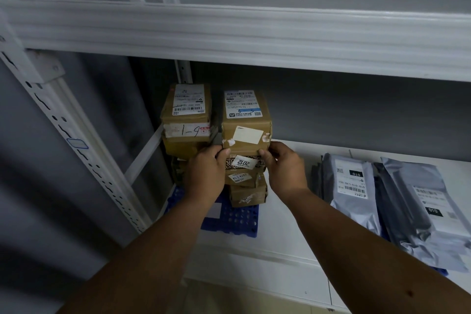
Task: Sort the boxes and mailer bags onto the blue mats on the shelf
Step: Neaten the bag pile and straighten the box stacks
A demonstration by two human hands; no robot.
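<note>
Two stacks of brown cardboard boxes stand on a blue mat [237,222] at the left end of the middle shelf. The right stack's top box [246,120] carries a white label. My left hand [204,176] and my right hand [285,168] grip the lower front corners of that top box, one on each side. Under it sit smaller boxes, one tagged "2012" [243,162]. The left stack [187,120] has a box marked "1-6". Grey mailer bags [353,186] lie overlapping to the right, on a second blue mat [442,271] that barely shows.
A white upper shelf [242,33] overhangs the stacks closely. A perforated white upright [76,140] and a diagonal brace [145,158] stand at the left. Bare white shelf surface [288,214] lies between the box mat and the mailer bags.
</note>
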